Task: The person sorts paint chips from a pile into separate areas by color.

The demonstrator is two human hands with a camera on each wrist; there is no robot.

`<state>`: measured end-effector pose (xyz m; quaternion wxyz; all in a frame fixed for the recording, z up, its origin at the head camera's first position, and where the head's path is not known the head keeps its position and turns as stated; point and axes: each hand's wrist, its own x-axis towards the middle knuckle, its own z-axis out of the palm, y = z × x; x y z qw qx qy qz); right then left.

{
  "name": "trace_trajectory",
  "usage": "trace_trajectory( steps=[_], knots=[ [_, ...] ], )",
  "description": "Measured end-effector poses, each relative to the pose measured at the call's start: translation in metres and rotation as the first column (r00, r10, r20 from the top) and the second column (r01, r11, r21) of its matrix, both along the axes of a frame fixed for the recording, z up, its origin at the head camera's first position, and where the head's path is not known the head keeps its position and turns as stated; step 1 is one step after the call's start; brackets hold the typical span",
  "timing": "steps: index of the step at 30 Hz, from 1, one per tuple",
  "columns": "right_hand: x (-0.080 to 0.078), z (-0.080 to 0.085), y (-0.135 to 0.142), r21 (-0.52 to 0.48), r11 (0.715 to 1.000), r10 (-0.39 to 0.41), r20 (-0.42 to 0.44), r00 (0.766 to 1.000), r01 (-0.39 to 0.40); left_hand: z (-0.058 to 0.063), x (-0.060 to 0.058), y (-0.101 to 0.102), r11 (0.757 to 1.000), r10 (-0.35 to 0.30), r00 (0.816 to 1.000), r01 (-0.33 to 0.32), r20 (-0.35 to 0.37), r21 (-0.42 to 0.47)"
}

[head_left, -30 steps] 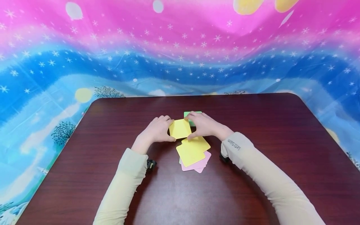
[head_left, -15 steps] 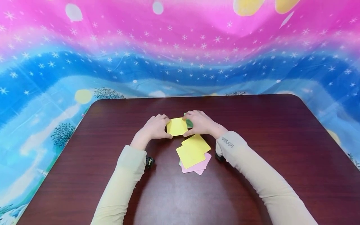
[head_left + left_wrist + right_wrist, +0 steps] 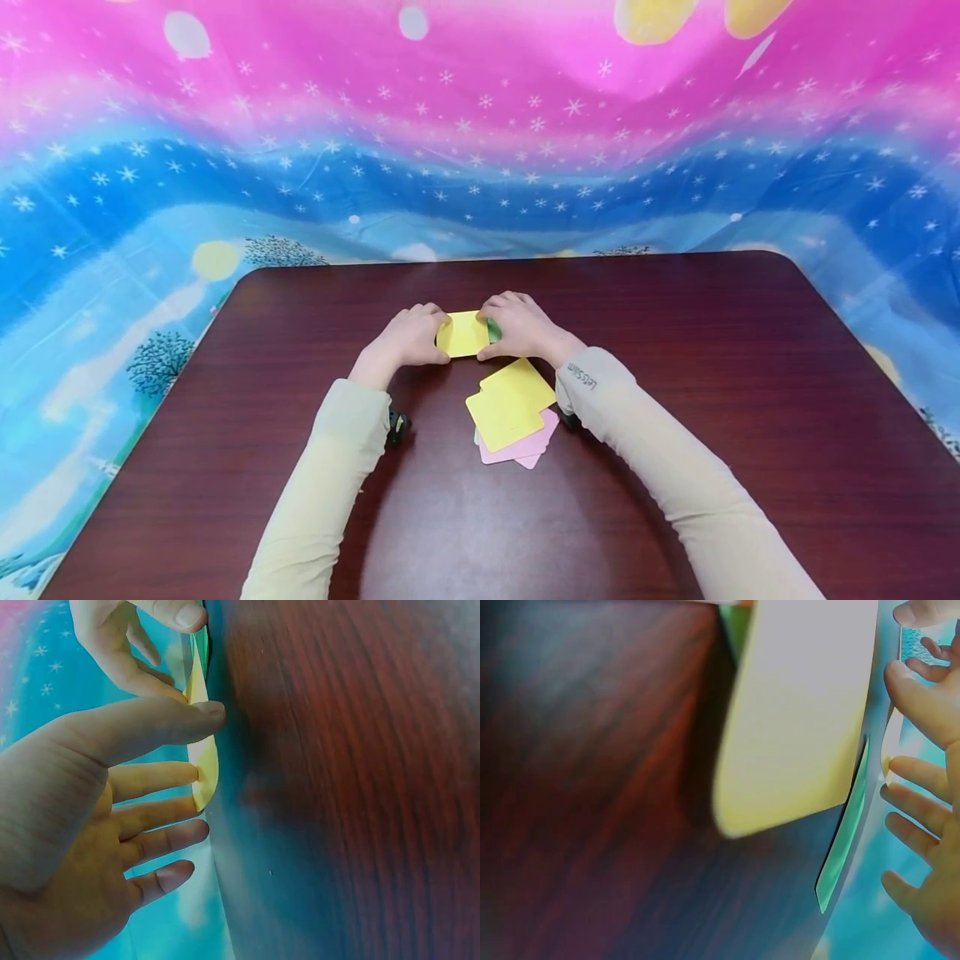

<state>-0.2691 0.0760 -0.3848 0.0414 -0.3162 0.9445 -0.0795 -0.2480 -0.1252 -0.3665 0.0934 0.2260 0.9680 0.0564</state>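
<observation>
A square yellow card [image 3: 462, 334] is pinched between my two hands near the far part of the table. My left hand [image 3: 407, 339] holds its left side, thumb on the near edge and fingers on the far edge. My right hand [image 3: 521, 327] grips the right side the same way. In the left wrist view the card [image 3: 204, 761] looks thin and slightly bent between thumb and fingers. A green card [image 3: 843, 825] lies behind the right hand, mostly hidden in the head view. Nearer me are overlapping yellow cards [image 3: 504, 421] with pink cards [image 3: 517, 451] beneath.
The dark red-brown wooden table [image 3: 720, 375] has rounded far corners. Behind its far edge hangs a pink and blue cloth [image 3: 480, 167] with snowflakes. A pale sliver of another card shows at the loose pile's left side.
Both hands have moved left and a little away from me with the yellow card between them. The right hand now covers more of the green card. The loose pile stays put.
</observation>
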Motion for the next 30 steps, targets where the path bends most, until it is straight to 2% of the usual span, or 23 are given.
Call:
trace_trajectory(
  steps=[6,13,20,30],
  knots=[
    [-0.003,-0.001,-0.008,0.027,0.999,-0.026,-0.014,1.0,0.026,-0.002,-0.009,-0.004,1.0,0.007,1.0,-0.006,0.008,-0.01],
    [-0.007,-0.002,-0.014,0.04,0.998,-0.057,0.006,0.998,0.057,0.001,-0.017,-0.006,1.0,0.017,0.998,-0.017,0.066,0.002],
    [-0.012,-0.002,-0.017,0.05,0.995,-0.092,0.02,0.996,0.091,0.004,-0.028,-0.004,1.0,0.027,0.995,-0.026,0.094,-0.012],
    [-0.015,-0.004,-0.023,0.1,0.992,-0.083,0.015,0.996,0.081,-0.001,-0.036,-0.007,0.999,0.043,0.99,-0.042,0.132,-0.015]
  ],
)
